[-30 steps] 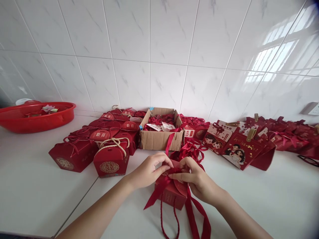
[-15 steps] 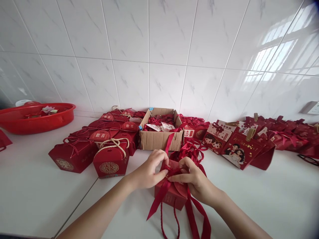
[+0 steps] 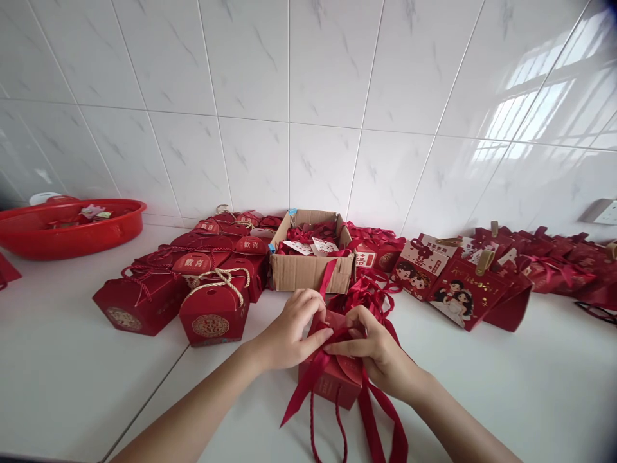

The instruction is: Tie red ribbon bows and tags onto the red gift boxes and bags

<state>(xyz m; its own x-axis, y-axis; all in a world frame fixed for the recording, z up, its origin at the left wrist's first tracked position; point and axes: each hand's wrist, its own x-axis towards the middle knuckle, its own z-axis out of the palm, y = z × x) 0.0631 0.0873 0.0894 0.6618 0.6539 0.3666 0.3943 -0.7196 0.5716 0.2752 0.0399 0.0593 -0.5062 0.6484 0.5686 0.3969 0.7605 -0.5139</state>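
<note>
Head view looks down at my 2 hands meeting over a small red gift box (image 3: 332, 382) that stands on the white counter (image 3: 72, 373), just in front of me and slightly right of center. My left hand (image 3: 289, 334) comes in from the left and my right hand (image 3: 376, 350) from the right, and both pinch the dark red ribbon (image 3: 308, 382) at the top of the box, fingertips nearly touching at the knot. Both hands sit about equally close to it, fingers narrowed onto the ribbon rather than spread. The ribbon's loose tails hang down the near side of the box and trail toward me across the counter, beside a thin red cord handle (image 3: 337, 427). The box stands upright, with its top directly under my fingertips.

Behind it, close to the wall, an open cardboard box (image 3: 308, 273) holds more red ribbons and tags. Finished red boxes (image 3: 212, 315) cluster to its left, printed red bags (image 3: 463, 292) lie to its right, and a red basin (image 3: 72, 235) sits far left.
</note>
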